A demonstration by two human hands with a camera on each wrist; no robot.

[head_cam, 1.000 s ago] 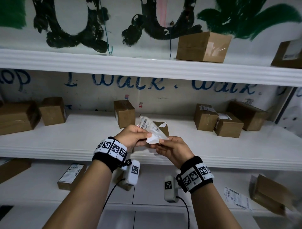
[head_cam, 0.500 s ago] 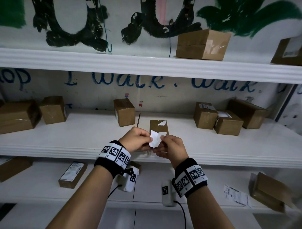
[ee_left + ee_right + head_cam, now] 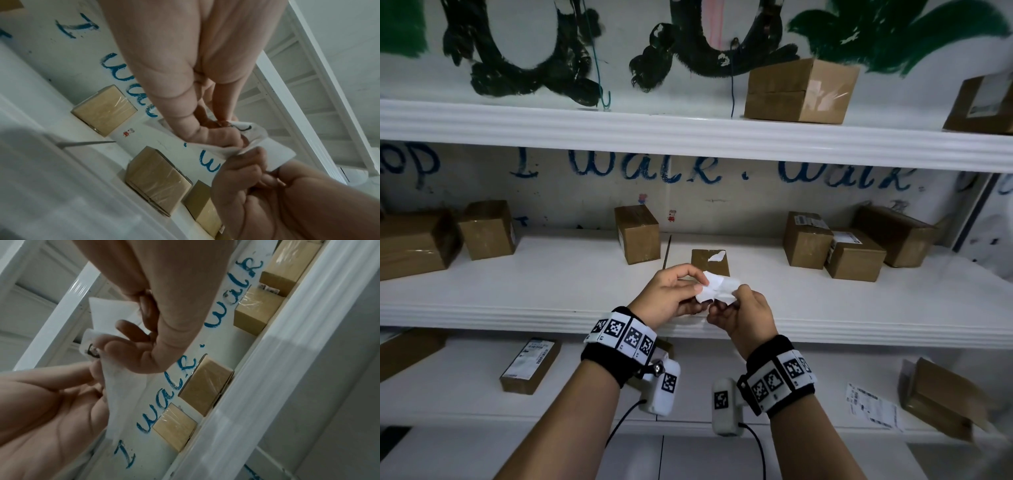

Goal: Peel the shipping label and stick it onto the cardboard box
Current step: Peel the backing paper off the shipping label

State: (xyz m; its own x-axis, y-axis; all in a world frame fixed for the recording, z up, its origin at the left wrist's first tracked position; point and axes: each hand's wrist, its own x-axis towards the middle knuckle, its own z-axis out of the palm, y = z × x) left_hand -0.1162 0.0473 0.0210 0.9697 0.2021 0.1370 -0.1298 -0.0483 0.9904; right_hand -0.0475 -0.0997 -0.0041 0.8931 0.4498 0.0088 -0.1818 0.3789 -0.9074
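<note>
Before the middle shelf (image 3: 551, 291), both hands pinch a crumpled white shipping label (image 3: 717, 291): left hand (image 3: 671, 298) on one edge, right hand (image 3: 748, 313) on the other, seemingly mid-peel. Next comes freeing the label from its backing and pressing it flat onto the small cardboard box (image 3: 709, 262) just behind, which bears a torn white scrap.

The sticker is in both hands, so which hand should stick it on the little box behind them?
Probably the right hand: the box stands just behind it, while the left hand pinches the sticker farther away.
</note>
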